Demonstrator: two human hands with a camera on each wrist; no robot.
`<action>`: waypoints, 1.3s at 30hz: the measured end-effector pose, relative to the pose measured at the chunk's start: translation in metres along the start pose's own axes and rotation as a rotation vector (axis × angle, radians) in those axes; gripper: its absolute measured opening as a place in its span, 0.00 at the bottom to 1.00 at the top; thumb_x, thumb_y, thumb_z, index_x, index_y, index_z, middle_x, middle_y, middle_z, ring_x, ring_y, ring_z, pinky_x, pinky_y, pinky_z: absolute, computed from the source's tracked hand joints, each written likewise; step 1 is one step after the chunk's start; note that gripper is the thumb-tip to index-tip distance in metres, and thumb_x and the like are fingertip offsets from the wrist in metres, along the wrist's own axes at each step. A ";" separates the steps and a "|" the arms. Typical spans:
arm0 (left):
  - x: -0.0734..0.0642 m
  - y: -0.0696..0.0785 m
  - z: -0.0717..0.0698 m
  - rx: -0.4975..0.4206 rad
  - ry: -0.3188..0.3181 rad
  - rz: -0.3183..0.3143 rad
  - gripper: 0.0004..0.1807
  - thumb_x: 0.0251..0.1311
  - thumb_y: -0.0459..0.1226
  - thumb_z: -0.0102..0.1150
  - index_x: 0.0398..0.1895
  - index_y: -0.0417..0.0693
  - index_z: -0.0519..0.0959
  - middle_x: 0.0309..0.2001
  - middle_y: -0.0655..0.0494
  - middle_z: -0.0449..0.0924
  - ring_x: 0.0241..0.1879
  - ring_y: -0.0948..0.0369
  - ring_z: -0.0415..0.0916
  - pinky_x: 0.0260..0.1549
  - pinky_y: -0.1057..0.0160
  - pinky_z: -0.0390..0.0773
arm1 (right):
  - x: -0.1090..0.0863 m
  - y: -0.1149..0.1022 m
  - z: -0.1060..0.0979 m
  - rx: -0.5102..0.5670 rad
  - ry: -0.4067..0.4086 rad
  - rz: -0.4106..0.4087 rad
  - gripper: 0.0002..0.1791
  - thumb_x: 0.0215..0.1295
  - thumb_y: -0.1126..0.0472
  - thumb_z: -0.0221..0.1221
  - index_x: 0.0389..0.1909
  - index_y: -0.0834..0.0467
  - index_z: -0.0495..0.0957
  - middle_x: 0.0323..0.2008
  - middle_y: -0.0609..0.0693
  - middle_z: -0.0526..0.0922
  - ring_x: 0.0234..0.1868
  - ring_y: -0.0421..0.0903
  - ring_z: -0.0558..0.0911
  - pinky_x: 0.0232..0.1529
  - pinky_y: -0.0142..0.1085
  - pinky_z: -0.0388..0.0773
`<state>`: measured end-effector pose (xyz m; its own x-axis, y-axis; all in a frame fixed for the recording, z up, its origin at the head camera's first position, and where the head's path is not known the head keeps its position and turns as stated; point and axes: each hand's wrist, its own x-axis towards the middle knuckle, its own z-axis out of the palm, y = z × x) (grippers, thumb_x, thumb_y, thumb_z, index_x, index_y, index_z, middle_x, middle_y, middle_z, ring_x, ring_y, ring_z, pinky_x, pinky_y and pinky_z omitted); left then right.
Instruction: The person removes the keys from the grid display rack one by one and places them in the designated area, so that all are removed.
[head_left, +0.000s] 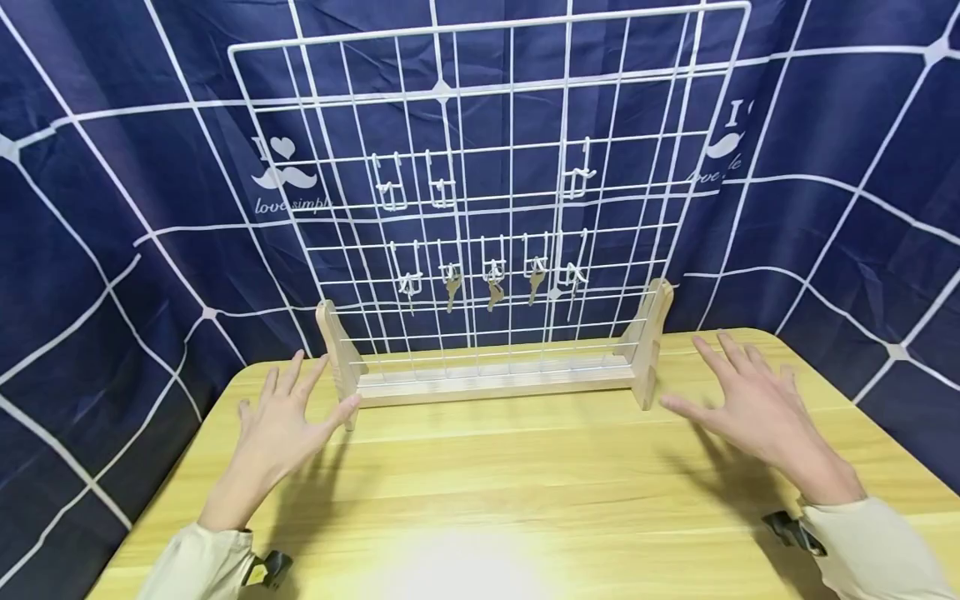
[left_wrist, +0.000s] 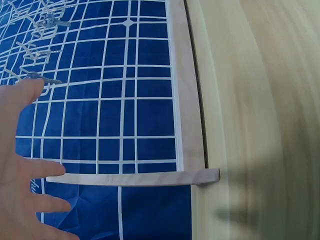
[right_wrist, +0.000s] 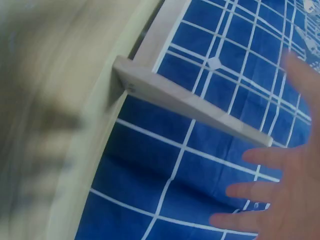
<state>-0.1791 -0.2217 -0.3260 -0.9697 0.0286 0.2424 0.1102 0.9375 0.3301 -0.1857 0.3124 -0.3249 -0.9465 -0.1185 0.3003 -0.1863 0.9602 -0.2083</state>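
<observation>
A white wire grid rack (head_left: 512,193) stands upright in wooden feet at the back of the table. Several keys (head_left: 495,293) hang from white hooks in its lower row; three upper hooks (head_left: 577,182) carry no keys. My left hand (head_left: 281,433) is spread over the table in front of the left wooden foot (head_left: 341,354), holding nothing. On the other side, my right hand (head_left: 765,408) hovers with fingers apart, just right of the right foot (head_left: 651,346), with nothing in its grasp. The left wrist view shows the left thumb (left_wrist: 27,92) overlapping the hooks.
A yellow wood-grain table (head_left: 480,475) lies under both hands. Dark blue curtain cloth (head_left: 97,275) with white lines hangs behind the rack and along both sides. A pale wooden base bar (head_left: 495,387) joins the rack's feet.
</observation>
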 end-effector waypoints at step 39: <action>0.059 0.017 0.017 -0.652 0.626 -0.132 0.22 0.59 0.33 0.61 0.53 0.27 0.75 0.49 0.32 0.79 0.50 0.42 0.79 0.51 0.54 0.75 | 0.039 -0.124 0.027 0.413 0.437 -0.348 0.16 0.48 0.66 0.71 0.39 0.68 0.83 0.34 0.61 0.86 0.33 0.57 0.85 0.35 0.47 0.81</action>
<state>-0.2381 -0.1982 -0.3218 -0.7086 -0.4367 0.5543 0.2930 0.5326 0.7940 -0.2066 0.1814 -0.3120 -0.6368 -0.2056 0.7431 -0.6267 0.6995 -0.3434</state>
